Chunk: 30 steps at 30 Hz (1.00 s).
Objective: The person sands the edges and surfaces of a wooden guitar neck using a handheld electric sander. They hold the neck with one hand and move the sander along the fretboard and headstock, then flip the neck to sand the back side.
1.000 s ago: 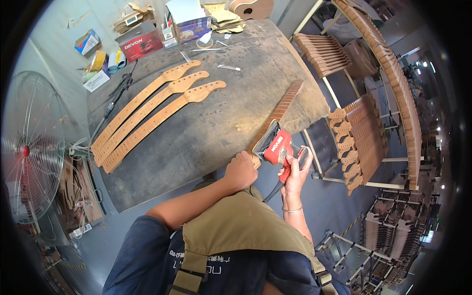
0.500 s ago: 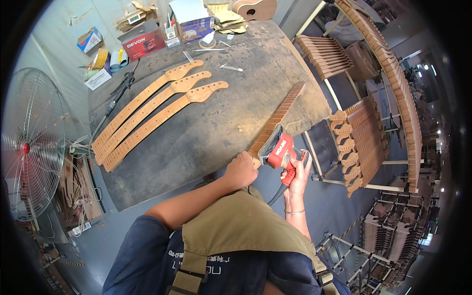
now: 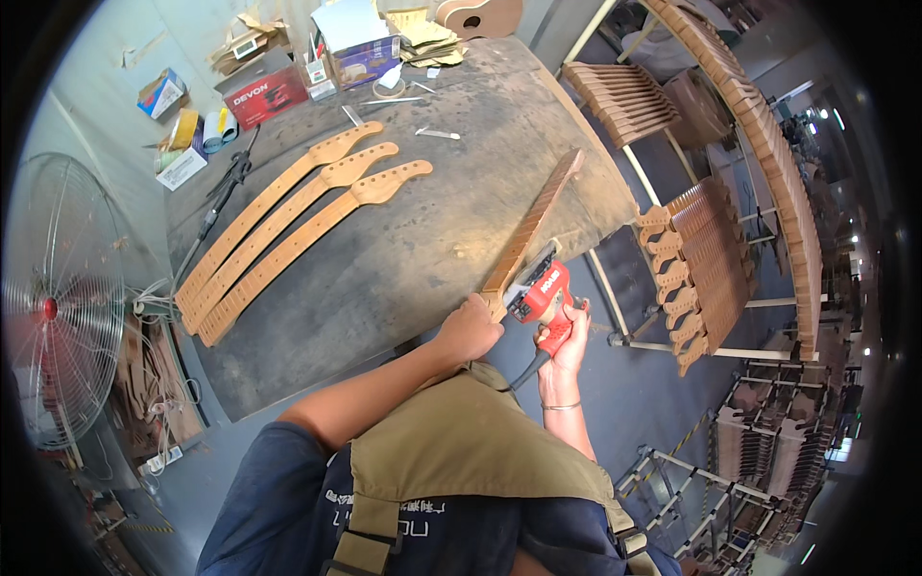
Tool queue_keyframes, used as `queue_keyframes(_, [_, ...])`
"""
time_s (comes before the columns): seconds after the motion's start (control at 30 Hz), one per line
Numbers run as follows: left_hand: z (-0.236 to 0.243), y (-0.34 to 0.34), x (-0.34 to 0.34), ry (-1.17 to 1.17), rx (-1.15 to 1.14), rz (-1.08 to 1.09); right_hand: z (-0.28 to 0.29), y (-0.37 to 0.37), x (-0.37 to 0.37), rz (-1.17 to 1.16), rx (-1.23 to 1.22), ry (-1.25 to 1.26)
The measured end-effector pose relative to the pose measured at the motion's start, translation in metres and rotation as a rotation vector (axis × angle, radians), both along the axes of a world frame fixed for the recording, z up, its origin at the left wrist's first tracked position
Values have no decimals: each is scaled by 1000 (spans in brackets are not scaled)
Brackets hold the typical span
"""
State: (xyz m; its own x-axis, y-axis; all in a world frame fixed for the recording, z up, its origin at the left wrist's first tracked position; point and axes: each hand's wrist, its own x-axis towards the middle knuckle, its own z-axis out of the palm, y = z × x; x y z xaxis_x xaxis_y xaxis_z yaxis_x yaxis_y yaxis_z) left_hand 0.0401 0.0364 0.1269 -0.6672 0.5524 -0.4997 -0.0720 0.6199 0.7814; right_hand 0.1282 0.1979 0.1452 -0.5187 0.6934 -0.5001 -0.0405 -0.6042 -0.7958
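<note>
My left hand point(image 3: 468, 331) grips the near end of a wooden guitar neck point(image 3: 528, 230), which lies diagonally on the dark workbench point(image 3: 394, 269) and reaches over its front edge. My right hand point(image 3: 564, 348) is closed on the handle of a red-and-black power sander point(image 3: 544, 294), tilted along the right side of the neck's near end; whether its pad touches the wood I cannot tell. The sander's black cord runs down toward my apron. To the left, three light maple necks point(image 3: 269, 235) lie side by side on the bench.
A wire fan point(image 3: 48, 307) stands at the left. Boxes point(image 3: 264, 99), papers, tape rolls and an acoustic guitar body point(image 3: 477, 17) line the bench's back. Tube racks at the right hold rows of necks point(image 3: 706, 259), with an upper stack point(image 3: 619, 101) and more racks behind.
The sander has tipped and moved slightly toward the neck's near end and off its fretboard to the right side. My left hand keeps its grip. The view has shifted slightly.
</note>
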Motion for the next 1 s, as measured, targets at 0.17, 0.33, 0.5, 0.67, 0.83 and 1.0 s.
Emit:
queue_keyframes(0.17, [3,4,4,34,-62,2,9,-2,4,0,47,-31])
queue_keyframes(0.33, [16,9,11,68,-143,-8,26,9,4,86,102,-6])
queue_keyframes(0.5, [14,12,14,102,-133,-2,32,-1,3,54,207,-13])
queue_keyframes(0.67, [12,11,15,104,-135,-15,34,15,9,173,216,5])
queue_keyframes(0.83, [14,11,13,59,-118,-3,31,5,5,105,230,16])
queue_keyframes(1.0, [12,9,13,89,-127,-19,24,21,12,191,309,-10])
